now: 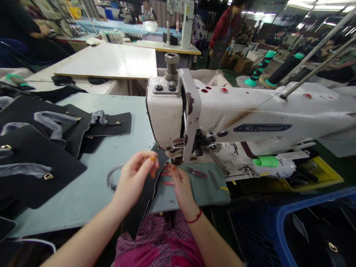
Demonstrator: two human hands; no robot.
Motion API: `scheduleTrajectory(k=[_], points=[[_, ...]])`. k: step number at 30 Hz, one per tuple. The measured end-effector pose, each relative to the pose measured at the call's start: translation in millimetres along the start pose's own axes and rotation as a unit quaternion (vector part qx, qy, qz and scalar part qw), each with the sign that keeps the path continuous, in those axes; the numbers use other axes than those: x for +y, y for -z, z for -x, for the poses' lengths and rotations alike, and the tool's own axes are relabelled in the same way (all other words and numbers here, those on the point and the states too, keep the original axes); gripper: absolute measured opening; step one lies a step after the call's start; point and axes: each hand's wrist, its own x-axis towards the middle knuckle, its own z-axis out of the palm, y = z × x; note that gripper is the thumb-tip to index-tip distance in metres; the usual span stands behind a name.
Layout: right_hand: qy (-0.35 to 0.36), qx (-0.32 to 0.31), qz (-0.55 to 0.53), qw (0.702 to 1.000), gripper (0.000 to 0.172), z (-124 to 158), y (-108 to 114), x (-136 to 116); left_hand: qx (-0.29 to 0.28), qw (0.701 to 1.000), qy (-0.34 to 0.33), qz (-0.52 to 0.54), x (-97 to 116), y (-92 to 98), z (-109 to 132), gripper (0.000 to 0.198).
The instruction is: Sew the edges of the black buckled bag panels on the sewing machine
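A black panel [143,198] with a pale edge runs from my lap up under the head of the sewing machine [166,111]. My left hand [139,168] is raised just over the panel, its thumb and fingertips pinched together. Whatever they hold, if anything, is too small to make out. Close to the needle area, my right hand [180,181] lies beside the panel's right edge with its fingers stretched out and spread. Right of that hand, thread snips [196,172] with pink handles rest on the table [94,185].
Several black panels [52,155] with gold fittings and clear wrap cover the table's left side. A blue crate [280,222] holding black pieces stands at lower right, near a yellow tray [328,174]. Thread cones [283,70] stand behind the machine. A person in red [222,29] is farther back.
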Motion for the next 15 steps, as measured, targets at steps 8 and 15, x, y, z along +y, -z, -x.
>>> scheduleTrajectory(k=[8,15], points=[[-0.059,-0.009,-0.155,0.986,0.050,-21,-39,14,-0.421,0.862,-0.101,-0.262,21,12.1,-125,0.042],[-0.001,0.070,0.003,0.998,0.041,-25,-35,22,-0.488,0.835,-0.097,-0.234,29,1.1,-131,0.034]])
